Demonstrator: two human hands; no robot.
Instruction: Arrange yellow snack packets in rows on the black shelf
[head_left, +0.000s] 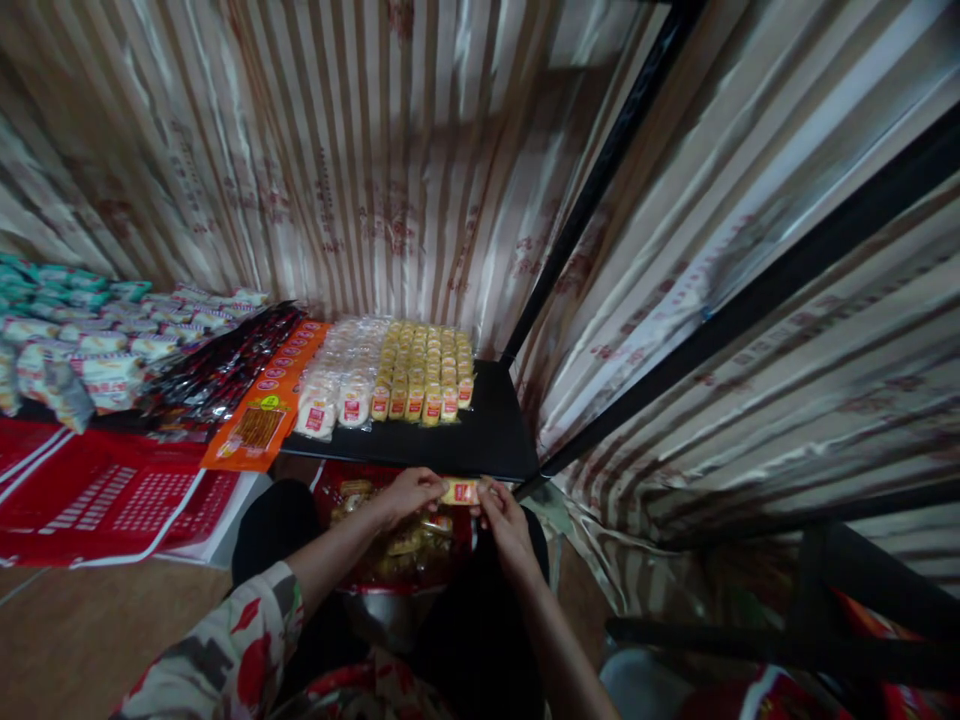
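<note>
Between both hands I hold a small yellow snack packet [460, 491] with a red label, above my lap. My left hand [411, 496] pinches its left end and my right hand [504, 508] grips the right end. Below them, a red bag [325, 500] lies open between my knees with several yellow-wrapped packets [409, 550] inside. Just beyond, rows of similar yellow packets [424, 375] stand at the right part of the black shelf [491, 420]. White-wrapped packets [352, 370] stand in rows to the left of them.
Left along the shelf lie an orange snack bag [266, 400], dark red-black packets [217, 370], white packets [105, 350] and green ones [67, 282]. A red printed bag [112, 495] hangs at the front. Black frame bars [600, 190] slant before the striped curtain [420, 130].
</note>
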